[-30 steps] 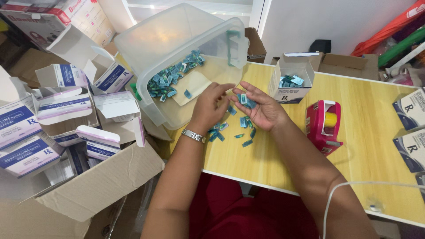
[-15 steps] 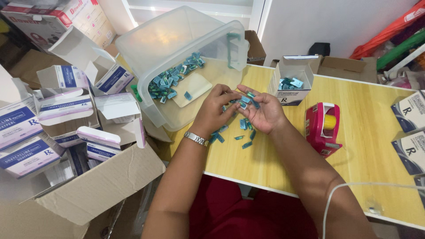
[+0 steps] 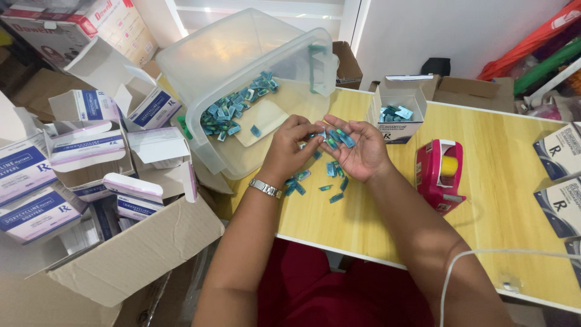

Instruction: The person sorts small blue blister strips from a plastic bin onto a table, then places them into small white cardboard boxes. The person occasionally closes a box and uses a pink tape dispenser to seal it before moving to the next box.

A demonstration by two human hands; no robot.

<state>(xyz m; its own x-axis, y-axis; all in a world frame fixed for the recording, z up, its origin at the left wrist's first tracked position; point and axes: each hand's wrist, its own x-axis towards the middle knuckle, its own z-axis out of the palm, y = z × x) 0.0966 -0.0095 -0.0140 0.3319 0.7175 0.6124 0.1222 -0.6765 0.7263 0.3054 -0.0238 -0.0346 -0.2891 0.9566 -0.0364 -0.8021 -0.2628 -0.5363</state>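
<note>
My right hand is turned palm up over the yellow table, cupping several small blue packets. My left hand, with a metal watch on its wrist, pinches at the packets in that palm with its fingertips. More loose blue packets lie on the table just under both hands. A clear plastic tub, tilted on its side at the table's left end, holds a heap of the same packets. A small open white carton behind my right hand has several packets inside.
A pink tape dispenser stands right of my hands. White and blue medicine cartons fill an open cardboard box on the left. More cartons lie at the right edge. A white cable crosses my right forearm.
Both hands have lifted slightly toward the tub, and my right palm has opened upward with more packets gathered in it.
</note>
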